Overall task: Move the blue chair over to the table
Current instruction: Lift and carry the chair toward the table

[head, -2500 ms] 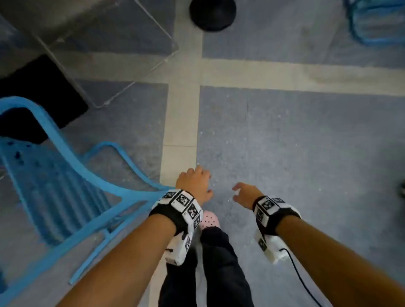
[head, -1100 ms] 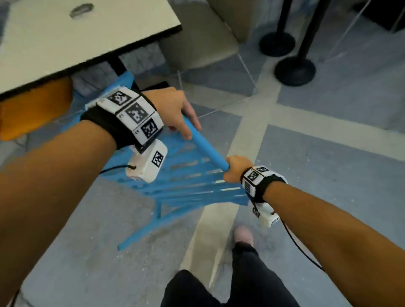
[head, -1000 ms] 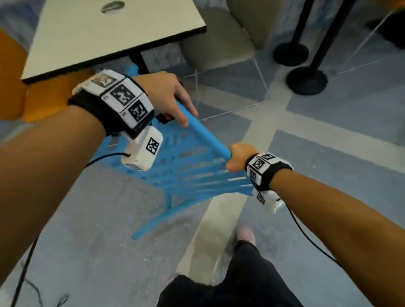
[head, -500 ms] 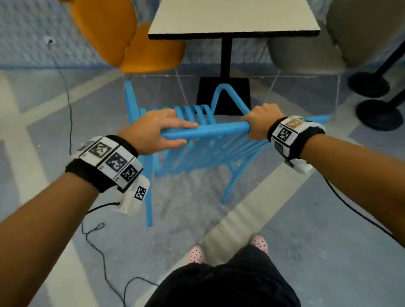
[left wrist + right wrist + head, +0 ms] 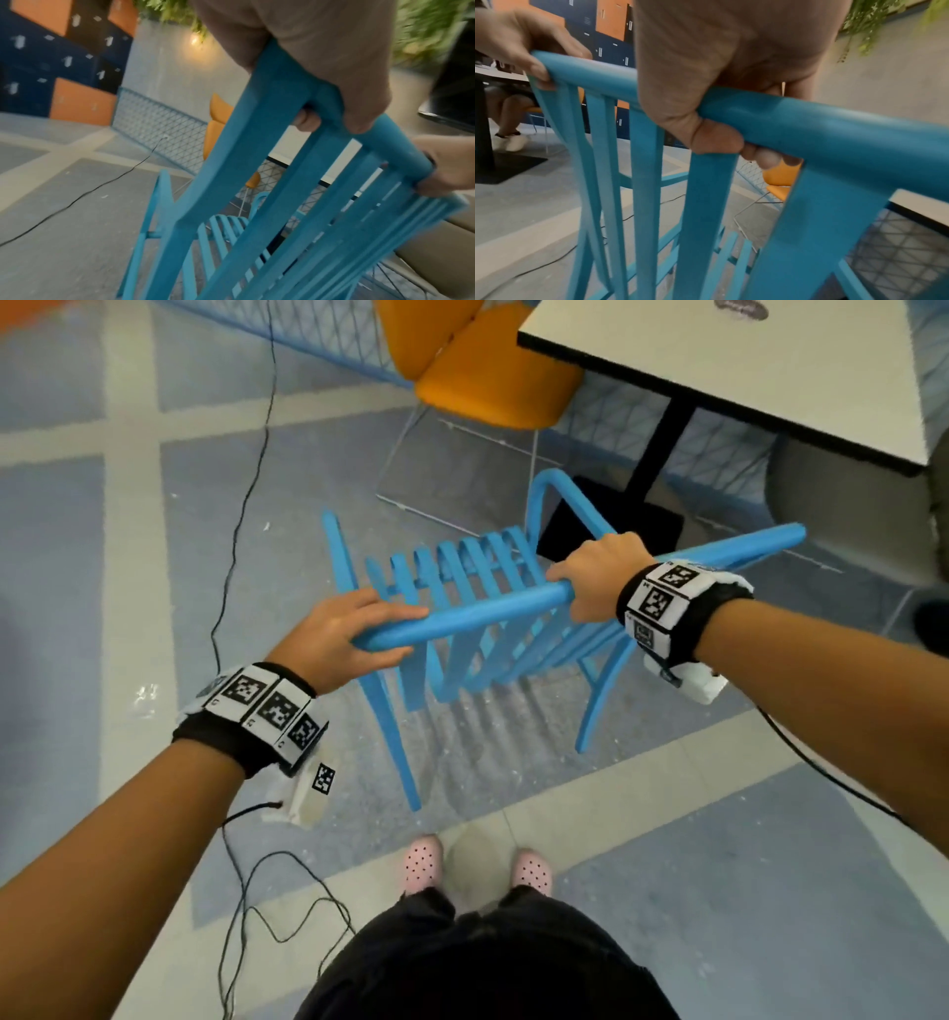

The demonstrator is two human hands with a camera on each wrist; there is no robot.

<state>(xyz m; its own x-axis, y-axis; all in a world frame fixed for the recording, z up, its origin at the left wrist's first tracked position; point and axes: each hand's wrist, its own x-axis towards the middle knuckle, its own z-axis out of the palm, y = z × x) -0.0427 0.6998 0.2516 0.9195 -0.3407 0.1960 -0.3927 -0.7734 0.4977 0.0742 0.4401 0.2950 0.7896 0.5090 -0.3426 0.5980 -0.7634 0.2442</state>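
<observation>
The blue slatted chair stands in front of me, its seat facing the white square table at the upper right. My left hand grips the left end of its top rail, fingers curled over it. My right hand grips the same rail further right. The left wrist view shows the left hand wrapped over the rail of the chair. In the right wrist view the right hand clasps the rail, thumb underneath.
An orange chair stands to the left of the table, whose black post and base plate lie just beyond the blue chair. A grey seat is at the right. A black cable runs across the floor at the left. My feet stand behind the chair.
The table and orange chair have shifted right in my view and the chair sits closer to the table's base. Both hands keep their hold on the top rail.
</observation>
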